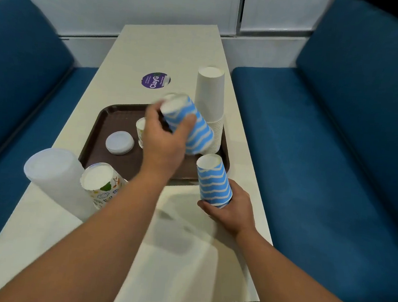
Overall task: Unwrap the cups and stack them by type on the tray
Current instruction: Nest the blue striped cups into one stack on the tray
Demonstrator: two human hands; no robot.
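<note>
while the left hand [163, 143] tilts one blue striped stack [190, 123] base-up, another [214, 181] stands upright.

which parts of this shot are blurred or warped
Head view: the left hand and its striped cup stack are motion-smeared; the right hand with its striped cup is sharper; wide-angle distortion bows the table and benches.

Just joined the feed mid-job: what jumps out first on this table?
Two blue-and-white striped cup stacks, both upside down: the left hand tilts one striped stack over the brown tray, the right hand holds the other striped stack on the table at the tray's near right corner. A tall white cup stack stands at the tray's far right.
</note>
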